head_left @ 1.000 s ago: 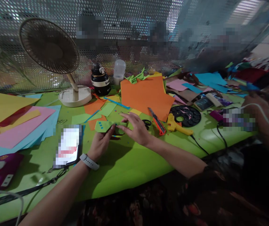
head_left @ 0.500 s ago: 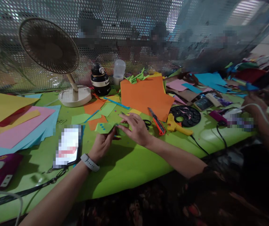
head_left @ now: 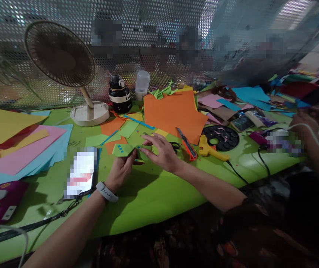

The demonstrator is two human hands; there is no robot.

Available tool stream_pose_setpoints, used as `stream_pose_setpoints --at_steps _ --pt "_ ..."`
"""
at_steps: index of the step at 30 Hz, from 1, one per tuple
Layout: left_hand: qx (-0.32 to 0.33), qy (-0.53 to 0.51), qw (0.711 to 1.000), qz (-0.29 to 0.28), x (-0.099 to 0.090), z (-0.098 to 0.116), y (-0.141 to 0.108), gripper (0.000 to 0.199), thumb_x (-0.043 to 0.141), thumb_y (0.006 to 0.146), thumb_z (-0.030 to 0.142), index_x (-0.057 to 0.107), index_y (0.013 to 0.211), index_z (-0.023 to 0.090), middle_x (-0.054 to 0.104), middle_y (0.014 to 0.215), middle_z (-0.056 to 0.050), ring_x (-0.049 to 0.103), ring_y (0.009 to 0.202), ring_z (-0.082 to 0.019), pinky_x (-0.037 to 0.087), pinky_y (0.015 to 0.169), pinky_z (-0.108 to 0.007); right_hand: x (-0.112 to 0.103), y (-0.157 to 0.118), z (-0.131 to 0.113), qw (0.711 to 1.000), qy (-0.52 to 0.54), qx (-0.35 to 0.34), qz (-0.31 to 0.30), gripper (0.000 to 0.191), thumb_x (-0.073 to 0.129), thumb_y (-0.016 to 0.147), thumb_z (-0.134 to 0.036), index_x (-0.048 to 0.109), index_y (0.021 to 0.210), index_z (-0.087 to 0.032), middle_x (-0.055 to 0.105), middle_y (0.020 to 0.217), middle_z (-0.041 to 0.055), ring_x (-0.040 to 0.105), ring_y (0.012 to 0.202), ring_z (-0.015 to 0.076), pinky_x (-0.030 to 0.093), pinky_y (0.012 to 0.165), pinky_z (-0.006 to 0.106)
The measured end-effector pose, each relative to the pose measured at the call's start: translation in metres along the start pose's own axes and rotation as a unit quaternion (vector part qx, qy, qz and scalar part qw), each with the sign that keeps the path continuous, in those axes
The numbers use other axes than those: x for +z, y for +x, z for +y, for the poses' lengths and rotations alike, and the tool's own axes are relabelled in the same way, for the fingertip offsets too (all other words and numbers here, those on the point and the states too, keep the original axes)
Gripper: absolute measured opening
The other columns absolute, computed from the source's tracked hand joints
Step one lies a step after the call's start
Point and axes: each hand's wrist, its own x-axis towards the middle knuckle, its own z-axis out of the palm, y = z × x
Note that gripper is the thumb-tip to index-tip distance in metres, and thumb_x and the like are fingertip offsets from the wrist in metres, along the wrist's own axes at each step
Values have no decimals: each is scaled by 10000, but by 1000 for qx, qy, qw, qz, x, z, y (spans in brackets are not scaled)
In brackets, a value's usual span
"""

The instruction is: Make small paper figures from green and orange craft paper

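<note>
My left hand, with a pale watch band on the wrist, is closed on a folded piece of green paper. Small blue squares show in a row on the paper's left part. My right hand is at the paper's right end, thumb and fingers stretched and apart, by a small blue spot. Whether its thumb touches the paper I cannot tell. Just beyond it lie black-handled scissors, partly hidden, and a red and black utility knife with its blade out.
A yellow glue gun lies by a round black tray. Behind are orange paper, a black bottle and a fan. A phone and coloured sheets lie left. Another person's hand is at right.
The view has shifted slightly. My right thumb and forefinger look a little farther apart at the green paper; my left hand keeps its hold.
</note>
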Motion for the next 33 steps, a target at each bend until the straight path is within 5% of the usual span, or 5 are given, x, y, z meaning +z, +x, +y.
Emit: stream_pose_setpoints --at_steps 4,9,14,33 --pt "-12 14 1000 -11 -1 0 1 381 566 887 455 673 1046 125 674 941 -63 640 746 -163 640 674 -339 0 1 -1 999 48 17 -5 311 586 919 -238 559 1228 -218 710 951 46 664 900 176 469 1000 424" --pt "-11 5 1000 -8 -4 -3 2 383 595 869 451 673 1080 140 684 981 -64 658 776 -181 641 667 -344 -4 4 -3 974 172 142 -29 249 608 888 -231 623 1133 -193 696 954 56 662 849 157 558 805 325" --pt "-23 -3 1000 -4 -4 -2 3 322 629 845 434 706 882 123 662 831 -40 623 678 -150 638 620 -320 -4 6 -3 950 237 202 -32 242 641 851 -209 647 1091 -180 694 919 48 658 834 146 564 794 311" --pt "-55 -70 996 21 -3 -3 2 327 704 798 395 701 1012 147 709 952 -61 668 793 -181 638 655 -343 -6 5 -6 967 196 161 -25 220 606 879 -206 655 1091 -178 686 927 50 655 839 141 555 788 296"
